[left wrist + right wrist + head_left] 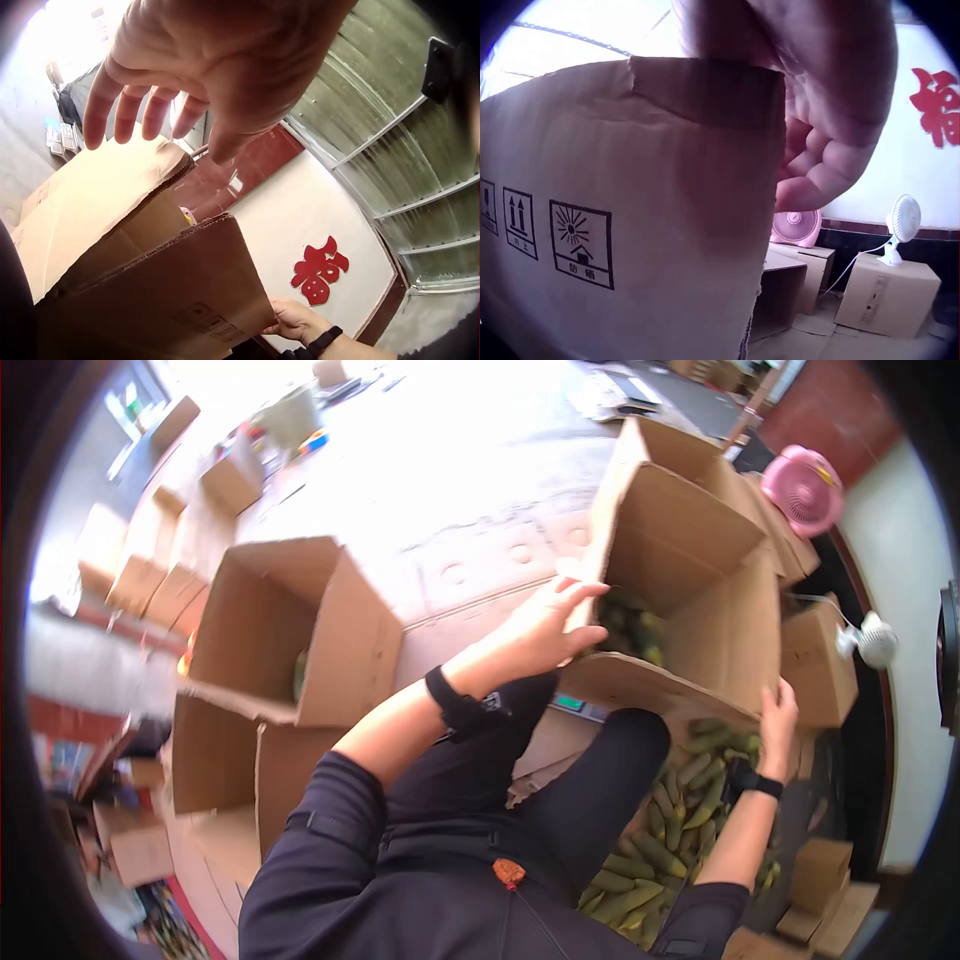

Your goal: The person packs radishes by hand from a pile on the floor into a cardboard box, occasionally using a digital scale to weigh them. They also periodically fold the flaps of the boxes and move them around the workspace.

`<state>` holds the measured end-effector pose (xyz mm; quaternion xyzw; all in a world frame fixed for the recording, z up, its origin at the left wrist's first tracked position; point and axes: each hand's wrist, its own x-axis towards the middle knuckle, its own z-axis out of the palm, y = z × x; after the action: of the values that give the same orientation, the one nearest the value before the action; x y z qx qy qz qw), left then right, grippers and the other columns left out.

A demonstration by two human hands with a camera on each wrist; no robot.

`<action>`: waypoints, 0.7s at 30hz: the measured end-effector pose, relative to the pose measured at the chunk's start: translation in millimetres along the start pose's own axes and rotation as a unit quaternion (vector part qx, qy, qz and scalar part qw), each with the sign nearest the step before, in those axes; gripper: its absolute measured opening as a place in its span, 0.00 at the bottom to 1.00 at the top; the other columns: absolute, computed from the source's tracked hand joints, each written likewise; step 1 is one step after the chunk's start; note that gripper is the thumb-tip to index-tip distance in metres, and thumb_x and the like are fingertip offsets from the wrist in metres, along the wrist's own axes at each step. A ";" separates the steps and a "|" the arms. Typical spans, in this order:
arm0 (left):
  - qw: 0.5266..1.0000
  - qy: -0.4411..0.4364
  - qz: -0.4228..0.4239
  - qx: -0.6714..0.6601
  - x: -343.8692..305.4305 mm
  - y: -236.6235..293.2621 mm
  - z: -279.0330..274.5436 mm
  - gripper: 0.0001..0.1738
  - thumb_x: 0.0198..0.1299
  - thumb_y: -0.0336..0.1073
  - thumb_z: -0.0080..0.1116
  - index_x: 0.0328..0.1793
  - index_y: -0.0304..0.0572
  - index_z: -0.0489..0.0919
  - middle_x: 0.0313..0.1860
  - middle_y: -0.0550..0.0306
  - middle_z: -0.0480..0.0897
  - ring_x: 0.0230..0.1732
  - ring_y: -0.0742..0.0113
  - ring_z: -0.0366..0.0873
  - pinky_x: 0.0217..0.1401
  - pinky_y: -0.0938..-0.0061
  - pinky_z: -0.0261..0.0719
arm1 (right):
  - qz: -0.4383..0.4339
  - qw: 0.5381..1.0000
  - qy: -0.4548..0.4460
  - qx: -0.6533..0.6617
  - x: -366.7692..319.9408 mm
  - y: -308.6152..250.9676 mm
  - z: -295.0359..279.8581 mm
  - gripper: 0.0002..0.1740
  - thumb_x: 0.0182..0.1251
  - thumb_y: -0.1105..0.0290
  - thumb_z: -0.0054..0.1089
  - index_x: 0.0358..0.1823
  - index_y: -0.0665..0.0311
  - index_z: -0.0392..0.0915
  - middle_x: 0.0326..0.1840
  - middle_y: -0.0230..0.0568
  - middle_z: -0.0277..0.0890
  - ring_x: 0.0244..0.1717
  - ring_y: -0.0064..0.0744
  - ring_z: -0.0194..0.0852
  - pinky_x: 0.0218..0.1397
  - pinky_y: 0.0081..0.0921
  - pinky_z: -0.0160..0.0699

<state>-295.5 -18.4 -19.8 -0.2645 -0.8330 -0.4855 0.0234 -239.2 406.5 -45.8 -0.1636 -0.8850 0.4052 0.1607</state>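
An open cardboard box (690, 675) stands in front of the person's knees, with several green, cucumber-like vegetables (632, 628) in its bottom. At its left edge is my left hand (540, 628), fingers spread and relaxed; the left wrist view has this hand (217, 67) above the box flaps (172, 277). My right hand (780, 725) grips the near right corner of the box. Seen from the right wrist, the hand (832, 112) has its fingers curled behind the printed flap (652, 202). A lit green display (570, 702) shows under the box's near edge.
A heap of the same vegetables (670, 830) lies by the right knee. Two open boxes (350, 630) stand on the left. Further right are a pink fan (803, 492) and a white fan (877, 641) on a carton (889, 296). Small cartons (825, 890) lie at lower right.
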 end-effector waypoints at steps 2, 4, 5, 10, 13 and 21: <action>1.000 0.025 -0.011 0.009 -15.3 -8.9 -5.8 0.26 0.56 0.37 0.58 0.61 0.43 0.67 0.54 0.45 0.70 0.57 0.48 0.67 0.60 0.64 0.65 | -0.015 0.999 0.006 -0.032 3.3 7.5 1.6 0.20 0.61 0.74 0.50 0.55 0.74 0.69 0.50 0.47 0.74 0.51 0.32 0.71 0.56 0.29 0.67; 0.997 0.043 -0.063 0.020 -41.7 -19.0 -20.1 0.26 0.56 0.37 0.58 0.61 0.44 0.67 0.53 0.45 0.70 0.56 0.47 0.68 0.58 0.64 0.67 | -0.019 0.994 -0.002 -0.111 7.3 12.4 -2.8 0.21 0.62 0.73 0.51 0.56 0.75 0.67 0.53 0.49 0.73 0.53 0.33 0.70 0.58 0.29 0.66; 0.994 0.056 -0.085 0.031 -58.4 -23.7 -30.4 0.26 0.56 0.37 0.58 0.61 0.44 0.67 0.53 0.45 0.70 0.56 0.47 0.68 0.58 0.64 0.67 | -0.013 0.995 -0.005 -0.099 10.9 23.1 -5.2 0.22 0.63 0.72 0.51 0.57 0.75 0.66 0.54 0.48 0.72 0.54 0.33 0.69 0.59 0.28 0.65; 0.948 0.138 -0.162 0.238 -141.8 -45.7 -87.0 0.25 0.52 0.38 0.62 0.57 0.44 0.72 0.52 0.47 0.73 0.55 0.48 0.69 0.58 0.61 0.68 | -0.032 0.994 -0.020 -0.105 27.0 51.1 -14.9 0.22 0.66 0.70 0.49 0.59 0.74 0.65 0.56 0.47 0.70 0.55 0.34 0.67 0.60 0.28 0.62; 0.888 0.205 -0.168 0.375 -192.7 -43.0 -128.7 0.28 0.46 0.37 0.65 0.56 0.44 0.73 0.52 0.49 0.73 0.55 0.51 0.68 0.59 0.61 0.67 | -0.010 0.995 -0.042 -0.090 28.8 48.1 -15.6 0.23 0.66 0.67 0.49 0.60 0.72 0.65 0.57 0.46 0.70 0.55 0.34 0.67 0.60 0.28 0.62; 0.737 0.245 -0.374 0.507 -328.7 -26.1 -185.2 0.36 0.47 0.48 0.65 0.63 0.44 0.67 0.56 0.51 0.71 0.61 0.54 0.65 0.61 0.61 0.66 | -0.108 0.976 0.084 -0.167 31.2 41.3 -11.6 0.20 0.67 0.68 0.48 0.58 0.71 0.68 0.57 0.48 0.69 0.55 0.41 0.68 0.60 0.31 0.64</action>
<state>-65.5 -318.0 -40.1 0.2476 -0.9530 -0.0092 0.1741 -255.6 452.9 -65.6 -0.1253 -0.9359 0.2169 0.2478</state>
